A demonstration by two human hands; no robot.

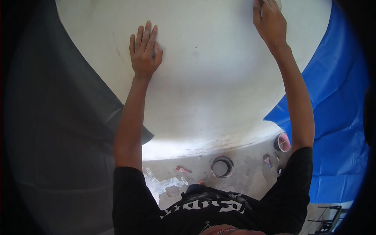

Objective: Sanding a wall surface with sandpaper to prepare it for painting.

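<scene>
My left hand (145, 55) lies flat with its fingers stretched out on a large, smooth white wall (203, 78). Faint smudges and small dark specks mark the surface around it. Up at the top edge of the picture, my right hand (271, 24) is against the same wall with its fingers bent. A pale edge of something shows beside those fingers, but most of it is cut off and I cannot make out what it is.
A dark grey sheet (74, 129) hangs at the left, a blue tarp (340, 98) at the right. On the floor stand a round bucket (221, 167) and a pink-lined bucket (282, 142). One paintbrush (183, 169) lies left of the round bucket, another brush (267, 160) right.
</scene>
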